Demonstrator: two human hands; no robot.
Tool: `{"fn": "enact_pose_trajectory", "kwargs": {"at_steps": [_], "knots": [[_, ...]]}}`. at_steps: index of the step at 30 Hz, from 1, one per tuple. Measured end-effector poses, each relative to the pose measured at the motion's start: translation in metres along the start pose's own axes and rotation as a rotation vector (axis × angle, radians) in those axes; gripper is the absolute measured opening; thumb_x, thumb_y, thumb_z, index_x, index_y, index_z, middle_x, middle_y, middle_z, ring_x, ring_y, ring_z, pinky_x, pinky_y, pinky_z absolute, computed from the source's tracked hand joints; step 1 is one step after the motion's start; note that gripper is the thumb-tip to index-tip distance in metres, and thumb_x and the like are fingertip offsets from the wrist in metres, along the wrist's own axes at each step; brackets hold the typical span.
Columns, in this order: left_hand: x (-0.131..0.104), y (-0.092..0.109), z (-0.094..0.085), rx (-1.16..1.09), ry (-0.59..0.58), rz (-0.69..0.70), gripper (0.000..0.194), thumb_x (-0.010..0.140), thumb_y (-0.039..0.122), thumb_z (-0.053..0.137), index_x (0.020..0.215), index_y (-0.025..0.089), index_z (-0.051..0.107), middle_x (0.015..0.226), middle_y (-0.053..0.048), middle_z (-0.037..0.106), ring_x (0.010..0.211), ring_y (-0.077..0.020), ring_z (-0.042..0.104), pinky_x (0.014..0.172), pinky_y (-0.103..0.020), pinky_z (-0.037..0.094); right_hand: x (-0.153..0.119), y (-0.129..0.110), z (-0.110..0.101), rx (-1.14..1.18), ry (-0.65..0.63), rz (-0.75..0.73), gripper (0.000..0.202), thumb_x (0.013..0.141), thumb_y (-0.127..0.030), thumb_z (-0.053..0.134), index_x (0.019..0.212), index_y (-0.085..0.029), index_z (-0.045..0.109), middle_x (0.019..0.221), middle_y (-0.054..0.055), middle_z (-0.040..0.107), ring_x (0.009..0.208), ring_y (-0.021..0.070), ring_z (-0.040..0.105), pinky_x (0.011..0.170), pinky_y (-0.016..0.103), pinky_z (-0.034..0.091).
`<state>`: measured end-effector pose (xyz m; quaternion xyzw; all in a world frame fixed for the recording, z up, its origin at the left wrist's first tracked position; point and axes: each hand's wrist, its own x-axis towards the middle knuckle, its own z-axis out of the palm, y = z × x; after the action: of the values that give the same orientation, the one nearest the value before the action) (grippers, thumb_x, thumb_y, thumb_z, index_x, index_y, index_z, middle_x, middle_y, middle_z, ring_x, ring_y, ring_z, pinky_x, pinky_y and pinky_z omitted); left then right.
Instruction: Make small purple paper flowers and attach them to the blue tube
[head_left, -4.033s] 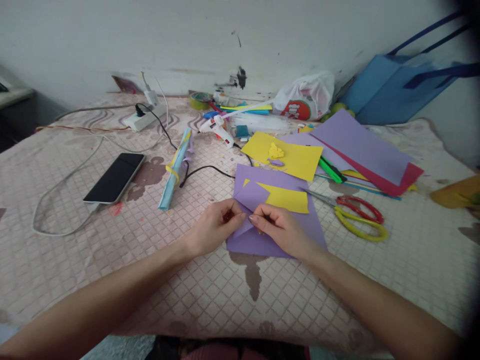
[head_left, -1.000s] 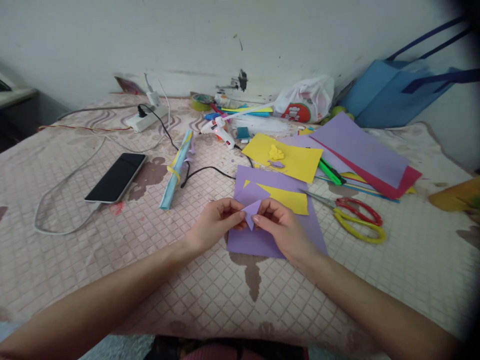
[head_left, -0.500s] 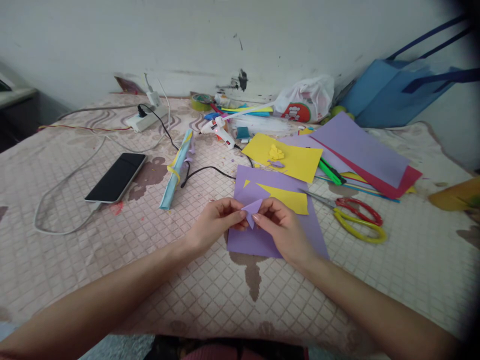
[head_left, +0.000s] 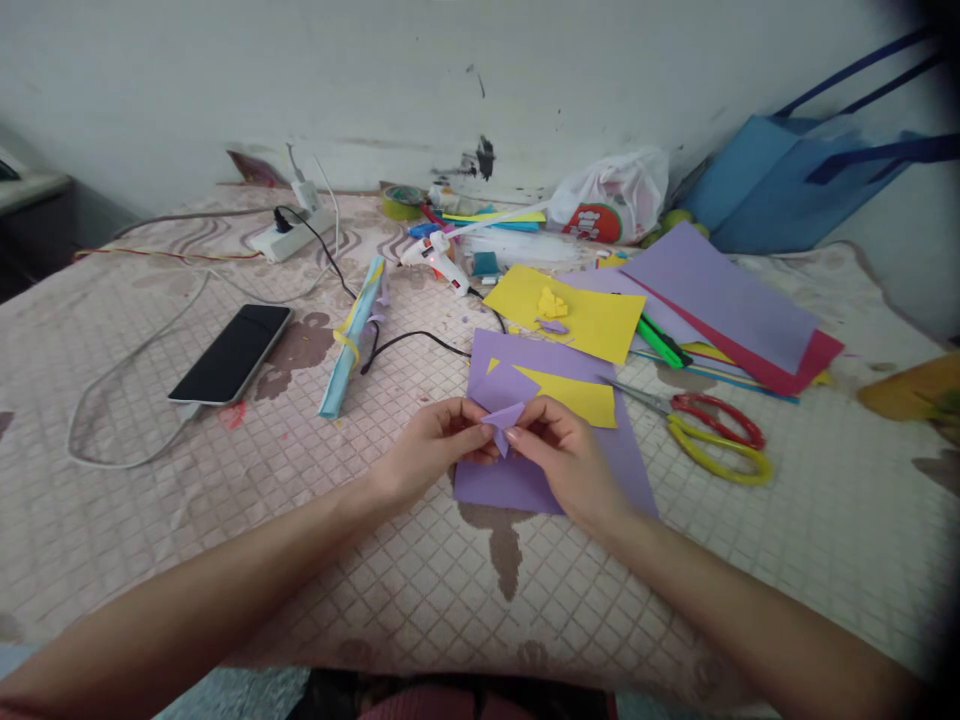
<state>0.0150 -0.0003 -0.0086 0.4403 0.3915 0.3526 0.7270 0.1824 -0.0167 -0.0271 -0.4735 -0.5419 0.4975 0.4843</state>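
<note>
Between my two hands is a small folded piece of purple paper (head_left: 504, 420), its lower tip pointing down. My left hand (head_left: 442, 440) pinches its left side between thumb and fingers. On the opposite side my right hand (head_left: 559, 445) is closed on it in the same way. Both hands are just above a larger purple sheet (head_left: 630, 480) on the table. A yellow paper strip (head_left: 585, 395) and a smaller purple piece (head_left: 510, 383) lie on that sheet, beyond my fingers. Scissors (head_left: 697, 425) with one red and one yellow handle rest to the right.
A glue gun (head_left: 439, 262) with its black cord stands behind. On the left are a blue paper roll (head_left: 349, 345), a phone (head_left: 232, 355) and a power strip (head_left: 296, 235). A green cutter (head_left: 661, 340), paper sheets (head_left: 727, 290) and a blue bag (head_left: 780, 190) are at right.
The purple piece has changed shape slightly between my fingers; its upper right point sits a little lower. Both hands stay in nearly the same place.
</note>
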Motion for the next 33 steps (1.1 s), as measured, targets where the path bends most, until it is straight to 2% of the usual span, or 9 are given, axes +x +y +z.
{"fn": "enact_pose_trajectory", "kwargs": {"at_steps": [3, 5, 8, 15, 20, 25, 30, 33], "knots": [[0.0004, 0.002, -0.0012, 0.042, 0.022, 0.014, 0.018, 0.075, 0.026, 0.068, 0.077, 0.012, 0.055, 0.068, -0.001, 0.064, 0.062, -0.0099, 0.061, 0.064, -0.023, 0.049, 0.0009, -0.0002, -0.001, 0.061, -0.066, 0.035, 0.01, 0.078, -0.024, 0.063, 0.074, -0.02, 0.054, 0.069, -0.003, 0.052, 0.063, 0.0111, 0.049, 0.06, 0.025, 0.039], [0.0011, 0.0028, -0.0024, -0.005, 0.022, -0.014, 0.017, 0.076, 0.025, 0.066, 0.077, 0.012, 0.054, 0.068, -0.002, 0.065, 0.061, -0.0101, 0.061, 0.065, -0.024, 0.05, 0.0015, -0.0011, -0.0016, 0.135, -0.082, 0.041, 0.008, 0.082, -0.026, 0.059, 0.088, -0.022, 0.056, 0.073, -0.002, 0.056, 0.065, 0.0118, 0.052, 0.064, 0.026, 0.042], [0.0021, 0.0028, -0.0035, -0.127, 0.025, -0.071, 0.015, 0.077, 0.022, 0.065, 0.079, 0.013, 0.053, 0.069, -0.003, 0.066, 0.062, -0.0101, 0.062, 0.067, -0.024, 0.051, 0.0027, -0.0023, -0.0024, 0.193, -0.071, 0.041, 0.023, 0.084, -0.026, 0.056, 0.107, -0.025, 0.051, 0.078, -0.002, 0.06, 0.07, 0.0129, 0.057, 0.071, 0.029, 0.045], [0.0004, -0.0001, 0.001, -0.126, 0.031, -0.053, 0.016, 0.077, 0.021, 0.066, 0.078, 0.012, 0.053, 0.067, -0.002, 0.065, 0.061, -0.0094, 0.062, 0.067, -0.024, 0.052, 0.0035, -0.0015, -0.0026, 0.109, -0.092, 0.044, 0.007, 0.079, -0.023, 0.063, 0.084, -0.02, 0.059, 0.076, -0.002, 0.057, 0.069, 0.0103, 0.051, 0.065, 0.024, 0.041], [-0.0002, 0.0003, 0.002, -0.154, 0.01, -0.075, 0.014, 0.077, 0.018, 0.065, 0.079, 0.011, 0.054, 0.071, -0.003, 0.066, 0.066, -0.0098, 0.063, 0.07, -0.024, 0.052, 0.0023, -0.0015, -0.0022, 0.05, -0.023, 0.016, 0.005, 0.077, -0.02, 0.064, 0.081, -0.021, 0.06, 0.076, -0.003, 0.056, 0.07, 0.0105, 0.05, 0.065, 0.024, 0.04], [-0.0001, 0.0007, 0.002, -0.176, -0.001, -0.119, 0.015, 0.077, 0.018, 0.067, 0.079, 0.011, 0.054, 0.071, -0.004, 0.067, 0.064, -0.0101, 0.065, 0.069, -0.024, 0.054, 0.002, -0.0002, 0.0003, 0.135, -0.029, 0.037, 0.014, 0.076, -0.017, 0.062, 0.089, -0.024, 0.061, 0.073, -0.004, 0.053, 0.066, 0.0107, 0.048, 0.062, 0.024, 0.04], [-0.0006, 0.0009, 0.0012, -0.23, -0.025, -0.145, 0.01, 0.078, 0.015, 0.065, 0.08, 0.01, 0.056, 0.073, -0.006, 0.07, 0.064, -0.0113, 0.067, 0.068, -0.023, 0.055, 0.0024, 0.0009, -0.0006, 0.147, -0.035, 0.043, 0.006, 0.076, -0.018, 0.063, 0.08, -0.024, 0.064, 0.079, -0.002, 0.061, 0.073, 0.0119, 0.054, 0.068, 0.026, 0.042], [0.0001, 0.0019, -0.0006, -0.271, -0.036, -0.171, 0.003, 0.081, 0.012, 0.06, 0.081, 0.009, 0.058, 0.074, -0.008, 0.071, 0.066, -0.0122, 0.068, 0.069, -0.022, 0.056, 0.0042, 0.0001, -0.0043, 0.111, -0.064, -0.013, 0.006, 0.077, -0.018, 0.062, 0.077, -0.024, 0.064, 0.079, -0.002, 0.062, 0.075, 0.0126, 0.056, 0.07, 0.027, 0.043]]}}
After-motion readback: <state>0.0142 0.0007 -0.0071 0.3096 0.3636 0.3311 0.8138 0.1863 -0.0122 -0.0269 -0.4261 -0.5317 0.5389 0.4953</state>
